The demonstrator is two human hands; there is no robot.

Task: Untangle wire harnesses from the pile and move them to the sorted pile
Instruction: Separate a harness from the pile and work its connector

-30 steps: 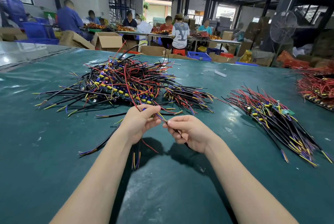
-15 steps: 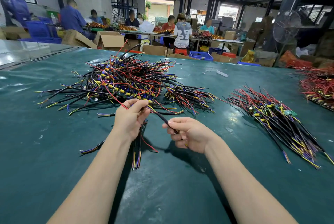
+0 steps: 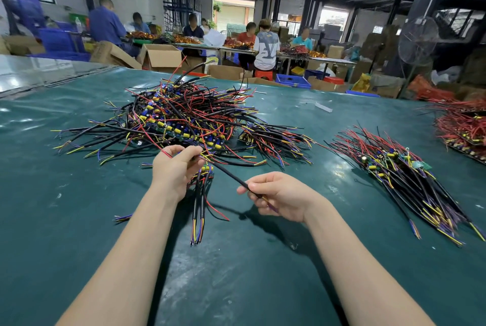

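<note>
1. Two heaps lie on the green table [image 3: 79,220]: the tangled pile [image 3: 184,118] straight ahead of us, and the sorted pile [image 3: 402,176] well apart to our right, its leads combed one way.
2. We judge the wire harness [image 3: 226,174] light and limp. Its thin sleeved leads bend freely, and its small board and parts could snag on neighbours. It spans both our hands at the near edge of the tangle, above the table.
3. We think the black sleeve is the best place to grip, not the bare tips. A slow, steady pull seems wiser than a jerk.
4. Our left hand [image 3: 176,168] curls round a bunch of leads at the board end, with loose ends [image 3: 198,210] hanging below it.
5. Our right hand [image 3: 281,197] pinches the sleeve's near end between thumb and fingers.
6. We can read no label on the wires, and a large print on a distant shirt [image 3: 267,49] is too unclear to make out.
</note>
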